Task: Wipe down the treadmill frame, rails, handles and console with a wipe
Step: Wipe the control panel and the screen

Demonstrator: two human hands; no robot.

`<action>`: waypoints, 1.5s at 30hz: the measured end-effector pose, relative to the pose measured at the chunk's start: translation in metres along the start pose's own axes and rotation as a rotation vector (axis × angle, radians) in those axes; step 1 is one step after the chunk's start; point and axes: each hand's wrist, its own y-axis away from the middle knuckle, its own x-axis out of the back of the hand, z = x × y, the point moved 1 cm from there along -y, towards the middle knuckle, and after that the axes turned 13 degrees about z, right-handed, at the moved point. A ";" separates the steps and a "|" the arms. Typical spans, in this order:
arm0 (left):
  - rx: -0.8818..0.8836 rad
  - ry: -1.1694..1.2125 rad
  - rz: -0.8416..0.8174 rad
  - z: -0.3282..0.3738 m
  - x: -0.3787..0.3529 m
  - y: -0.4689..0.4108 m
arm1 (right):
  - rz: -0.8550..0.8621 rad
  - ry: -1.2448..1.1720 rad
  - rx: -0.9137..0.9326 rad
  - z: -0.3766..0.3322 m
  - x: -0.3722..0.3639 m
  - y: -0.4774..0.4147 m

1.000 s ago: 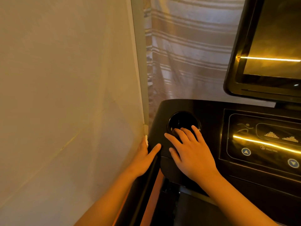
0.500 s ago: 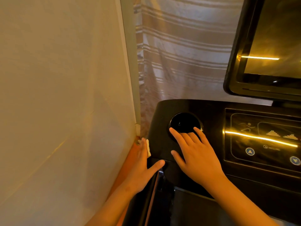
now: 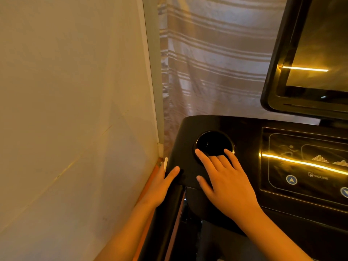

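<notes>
The black treadmill console (image 3: 248,129) fills the lower right, with a round cup holder (image 3: 213,143) near its left end. My right hand (image 3: 224,182) lies flat on the console just below the cup holder, its fingertips at the rim. My left hand (image 3: 162,187) wraps round the console's left edge, thumb on top, fingers hidden down the side. A small white wipe (image 3: 165,163) sticks up between those fingers and the console's side.
A pale wall (image 3: 75,110) stands close on the left, leaving a narrow gap beside the console. A striped curtain (image 3: 216,63) hangs behind. A glossy screen (image 3: 310,53) rises at the upper right, above a touch panel (image 3: 305,162) with arrow buttons.
My left hand with the wipe has slid a little along the console's left side. My right hand has kept its place by the cup holder. The view shifted slightly.
</notes>
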 end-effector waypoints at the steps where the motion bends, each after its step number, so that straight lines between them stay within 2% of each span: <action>1: -0.014 -0.005 0.006 0.002 0.001 0.007 | 0.001 -0.003 0.001 0.000 0.000 0.000; 7: -0.081 -0.103 0.058 0.007 0.006 0.032 | 0.001 -0.013 0.012 0.001 0.000 0.000; 12: -0.180 -0.360 0.099 0.012 0.001 0.042 | -0.004 -0.019 0.016 0.001 -0.001 0.001; 18: -0.326 -0.428 0.027 0.022 0.000 0.032 | -0.002 -0.024 0.005 0.000 -0.002 -0.001; 22: -0.319 -0.265 0.018 0.030 -0.007 0.006 | 0.003 -0.026 0.005 0.000 -0.002 -0.001; 26: -0.098 0.045 0.088 0.022 -0.009 -0.017 | 0.005 -0.024 0.008 0.000 -0.001 -0.001; 31: 0.004 0.096 0.120 -0.001 0.001 -0.011 | 0.002 -0.024 0.008 0.001 0.000 -0.001; 33: -0.017 0.074 0.145 -0.010 0.006 0.000 | 0.005 -0.028 0.007 0.000 0.000 -0.001; 35: -0.108 0.013 0.162 -0.008 0.010 0.010 | 0.006 -0.028 0.007 0.000 0.000 -0.001; 40: -0.354 -0.052 0.094 0.038 0.000 0.015 | -0.008 -0.028 0.009 0.001 0.000 -0.001; 42: -0.347 -0.026 0.085 0.052 -0.005 0.001 | -0.011 -0.031 0.010 0.000 0.000 -0.001; 45: -0.228 0.055 0.120 0.056 -0.005 -0.021 | -0.007 -0.038 0.010 0.001 0.000 -0.001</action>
